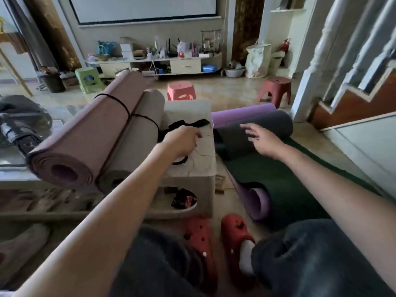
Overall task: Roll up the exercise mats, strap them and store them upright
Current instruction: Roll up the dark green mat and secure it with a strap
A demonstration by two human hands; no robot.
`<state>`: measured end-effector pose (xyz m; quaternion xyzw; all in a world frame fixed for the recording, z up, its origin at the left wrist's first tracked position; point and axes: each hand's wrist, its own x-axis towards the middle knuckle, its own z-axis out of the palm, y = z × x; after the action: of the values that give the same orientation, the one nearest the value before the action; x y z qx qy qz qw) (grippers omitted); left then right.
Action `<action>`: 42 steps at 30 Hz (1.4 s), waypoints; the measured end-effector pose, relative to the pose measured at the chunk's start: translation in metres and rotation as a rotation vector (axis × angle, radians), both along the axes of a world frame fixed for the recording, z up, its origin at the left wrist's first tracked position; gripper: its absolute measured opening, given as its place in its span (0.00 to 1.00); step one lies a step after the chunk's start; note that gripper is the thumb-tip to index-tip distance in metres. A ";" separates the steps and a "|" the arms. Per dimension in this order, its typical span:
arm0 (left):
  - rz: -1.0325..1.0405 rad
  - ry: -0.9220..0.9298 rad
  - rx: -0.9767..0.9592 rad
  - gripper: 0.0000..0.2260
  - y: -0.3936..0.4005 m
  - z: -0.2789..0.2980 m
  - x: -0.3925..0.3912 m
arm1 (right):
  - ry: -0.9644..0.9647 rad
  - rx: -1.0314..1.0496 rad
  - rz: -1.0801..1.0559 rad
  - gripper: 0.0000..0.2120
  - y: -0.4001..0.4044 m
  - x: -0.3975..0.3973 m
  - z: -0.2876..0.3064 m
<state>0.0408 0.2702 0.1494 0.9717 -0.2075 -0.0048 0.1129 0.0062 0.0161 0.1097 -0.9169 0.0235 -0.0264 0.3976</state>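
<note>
Two rolled mats, a mauve one [85,133] and a taupe one [137,144], lie side by side on a low table at left, each bound by a thin black strap [120,103]. A black strap [188,123] lies on a white stool [192,112] in the middle. My left hand [182,142] rests on the stool with fingers curled over that strap; the grip itself is hidden. A dark grey rolled mat [257,129] and a purple rolled mat [242,114] lie on the floor at right on a dark green mat [278,181]. My right hand [261,138] hovers over the grey roll, fingers spread.
A partly rolled purple mat [257,200] lies by my red clogs [235,234]. Red stools [181,91] stand behind the white stool, a green stool [87,79] at left. A cluttered TV cabinet [154,63] lines the far wall. A staircase [353,88] rises at right.
</note>
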 end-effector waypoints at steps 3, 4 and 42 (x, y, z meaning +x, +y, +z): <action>-0.167 0.141 0.043 0.20 -0.087 -0.058 -0.004 | 0.124 -0.111 -0.173 0.26 -0.096 -0.033 -0.043; -0.203 0.187 0.066 0.21 -0.115 -0.078 -0.005 | 0.186 -0.145 -0.218 0.27 -0.123 -0.042 -0.060; 0.066 0.942 -0.989 0.12 -0.335 -0.212 0.032 | 0.113 0.090 -0.568 0.41 -0.167 -0.013 -0.224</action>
<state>0.0732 -0.0651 -0.0626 0.7059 -0.0845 -0.3284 0.6219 -0.0072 -0.1508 -0.1141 -0.8550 0.3025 -0.0843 0.4128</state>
